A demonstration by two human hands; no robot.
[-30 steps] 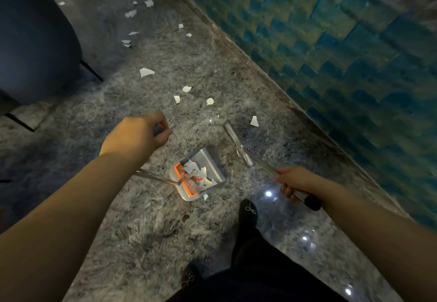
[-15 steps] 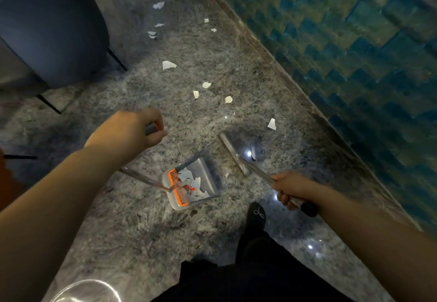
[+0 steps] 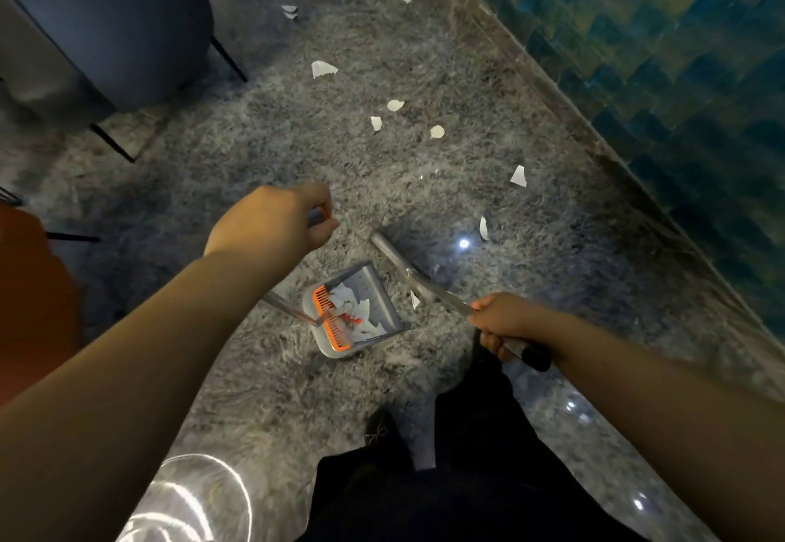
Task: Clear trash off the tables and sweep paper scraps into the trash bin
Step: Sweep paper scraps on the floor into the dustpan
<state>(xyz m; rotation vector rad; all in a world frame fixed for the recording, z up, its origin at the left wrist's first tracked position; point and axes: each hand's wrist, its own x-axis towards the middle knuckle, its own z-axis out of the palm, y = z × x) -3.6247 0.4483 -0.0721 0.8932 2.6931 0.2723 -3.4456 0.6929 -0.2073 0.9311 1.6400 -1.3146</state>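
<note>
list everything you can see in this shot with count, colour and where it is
dustpan: 1, grey with orange comb, floor centre, holding scraps
broom: 1, metal handle, right of dustpan
paper scraps: about a dozen, white, scattered on floor ahead
floor: grey marble
wall: blue-green tiles, right
chair: 1, dark blue, top left
left hand: grips dustpan handle
right hand: grips broom handle
legs: dark trousers, bottom

Head view, steeply down at floor (image 3: 424,371)

Dustpan (image 3: 354,314): held by left hand (image 3: 272,223), scraps inside.
Broom (image 3: 418,278): gripped by right hand (image 3: 501,323).
Paper scraps (image 3: 395,105): scattered far on floor (image 3: 255,150).
</note>
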